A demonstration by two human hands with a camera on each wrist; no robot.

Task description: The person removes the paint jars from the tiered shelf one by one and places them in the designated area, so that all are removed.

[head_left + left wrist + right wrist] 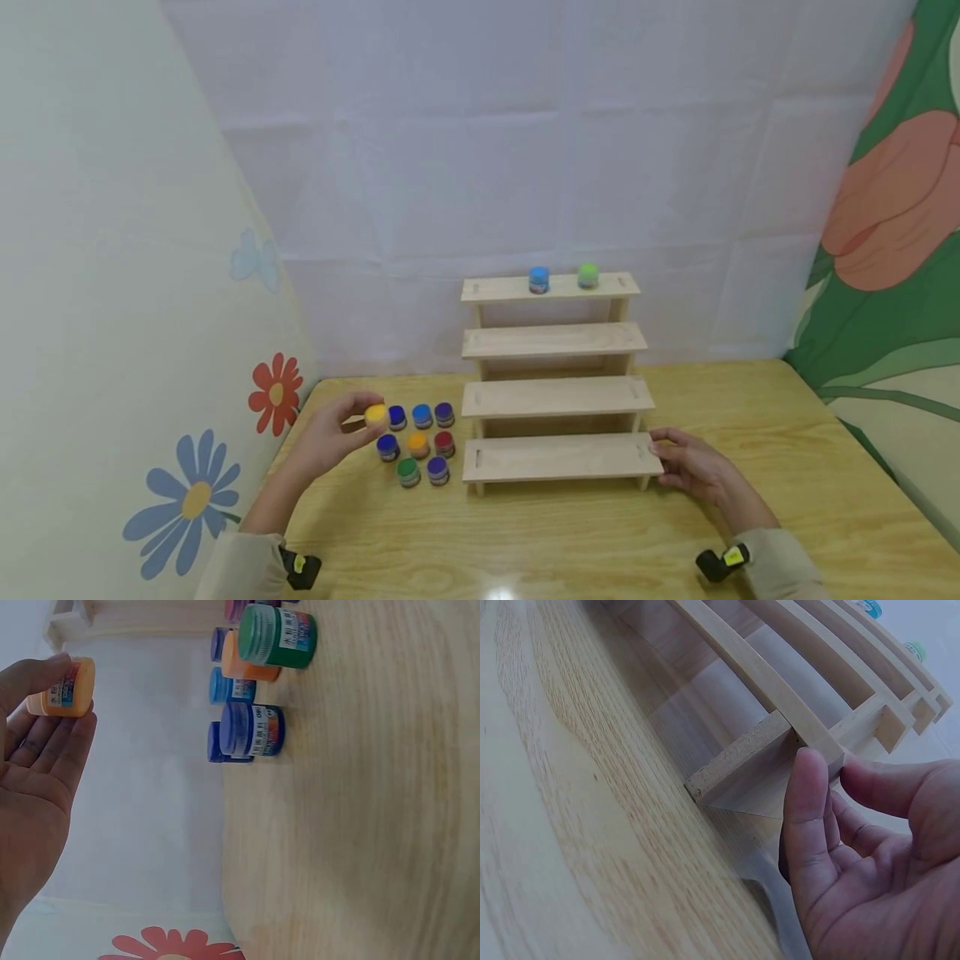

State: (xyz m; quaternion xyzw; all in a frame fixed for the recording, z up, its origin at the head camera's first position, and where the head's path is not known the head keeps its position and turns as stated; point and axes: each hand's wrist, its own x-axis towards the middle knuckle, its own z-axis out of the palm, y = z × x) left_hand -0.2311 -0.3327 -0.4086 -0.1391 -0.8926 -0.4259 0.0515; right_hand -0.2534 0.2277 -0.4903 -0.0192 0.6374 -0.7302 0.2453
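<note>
My left hand (326, 440) holds a small yellow-orange paint jar (377, 416) between thumb and fingers, raised above the table beside the other jars. Its printed label shows in the left wrist view, where the jar (73, 690) lies across the fingertips. At the right end of the four-step wooden shelf (558, 458), my right hand (697, 471) pinches the corner of the lowest board. In the right wrist view the thumb and a finger meet on that board end (821, 746). A blue jar (538, 281) and a light green jar (588, 277) stand on the top step.
Several paint jars stand grouped left of the shelf, among them a green jar (408, 472), an orange jar (417, 445) and a red jar (444, 443). Behind the wooden table (525, 533) hangs a white cloth (480, 167). Painted walls flank both sides.
</note>
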